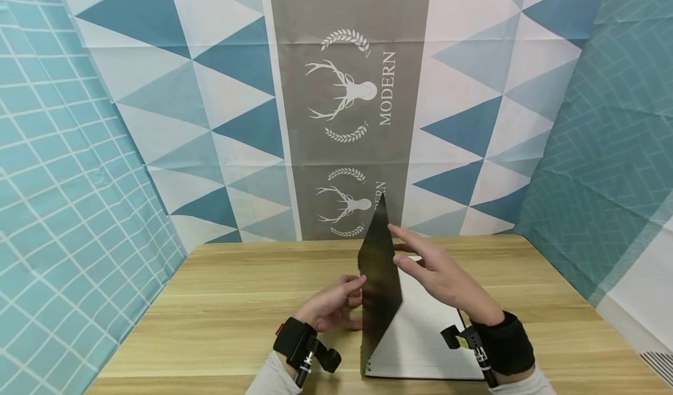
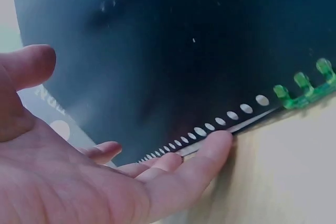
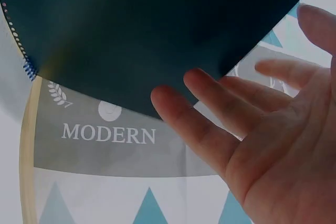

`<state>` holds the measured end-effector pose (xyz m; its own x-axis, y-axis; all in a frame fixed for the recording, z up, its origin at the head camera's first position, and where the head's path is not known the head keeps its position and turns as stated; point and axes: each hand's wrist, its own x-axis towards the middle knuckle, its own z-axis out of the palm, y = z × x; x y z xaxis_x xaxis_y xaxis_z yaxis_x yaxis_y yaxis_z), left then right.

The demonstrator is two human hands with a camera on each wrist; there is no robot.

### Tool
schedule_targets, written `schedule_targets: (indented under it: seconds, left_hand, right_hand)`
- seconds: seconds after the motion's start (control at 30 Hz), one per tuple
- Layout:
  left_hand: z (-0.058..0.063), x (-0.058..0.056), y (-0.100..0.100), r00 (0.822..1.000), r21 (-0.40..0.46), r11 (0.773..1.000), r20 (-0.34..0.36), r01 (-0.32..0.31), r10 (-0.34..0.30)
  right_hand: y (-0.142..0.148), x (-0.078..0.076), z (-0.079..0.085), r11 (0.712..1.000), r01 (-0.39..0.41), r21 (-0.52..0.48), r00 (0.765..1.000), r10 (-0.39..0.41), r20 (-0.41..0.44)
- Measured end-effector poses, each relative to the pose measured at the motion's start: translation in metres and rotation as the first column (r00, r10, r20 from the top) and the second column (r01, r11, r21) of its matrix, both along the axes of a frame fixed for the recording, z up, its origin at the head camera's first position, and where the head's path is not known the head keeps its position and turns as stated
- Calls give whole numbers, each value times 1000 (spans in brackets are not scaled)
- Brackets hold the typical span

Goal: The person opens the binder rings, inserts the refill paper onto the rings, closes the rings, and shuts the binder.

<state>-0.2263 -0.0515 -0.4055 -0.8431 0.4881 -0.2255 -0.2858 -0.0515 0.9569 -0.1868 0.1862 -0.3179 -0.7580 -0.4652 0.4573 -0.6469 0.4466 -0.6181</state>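
A notebook with a black cover [image 1: 381, 272] stands part-open on the table, the cover raised nearly upright over white lined pages [image 1: 420, 336]. Along the spine runs a row of punched holes [image 2: 220, 121]. Green binding rings [image 2: 302, 90] sit at the near end and blue rings [image 3: 29, 69] at the far end. My left hand [image 1: 331, 307] is at the spine, its loosely extended fingertips along the holed edge and its thumb apart from the fingers. My right hand [image 1: 441, 272] is spread beside the cover's free edge, its fingertips right at the dark sheet.
The notebook lies on a light wooden table [image 1: 236, 301]. Behind it hangs a patterned cloth [image 1: 347, 144] with triangles, deer heads and lettering. Blue tiled-pattern sheets [image 1: 63, 167] close off the left side, and a teal sheet [image 1: 604, 149] hangs at the right.
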Motion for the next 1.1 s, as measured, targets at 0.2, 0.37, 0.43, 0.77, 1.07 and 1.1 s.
schedule_targets:
  seconds: [0.2, 0.37, 0.43, 0.77, 1.07, 1.1]
  left_hand:
    - [-5, -3, -1, 999, 46, 999, 43, -9, 7]
    - [-6, -4, -3, 998, 74, 997, 64, -24, 19]
    - [-6, -4, -3, 997, 76, 997, 72, -32, 27]
    - [-11, -11, -9, 985, 114, 988, 149, -102, 85]
    - [1, -14, -22, 983, 131, 980, 132, -148, 131]
    - [3, -15, -24, 984, 135, 980, 124, -147, 130]
  right_hand:
    - [7, 1, 4, 998, 41, 40, 999, -42, 7]
    - [25, 0, 7, 995, 74, 73, 996, -78, 43]
    - [34, 0, 7, 992, 78, 101, 995, -84, 58]
    - [65, 0, 7, 979, 87, 185, 984, -113, 136]
    - [71, -10, -5, 968, 73, 239, 962, -131, 239]
    - [71, -12, -7, 966, 73, 247, 959, -136, 248]
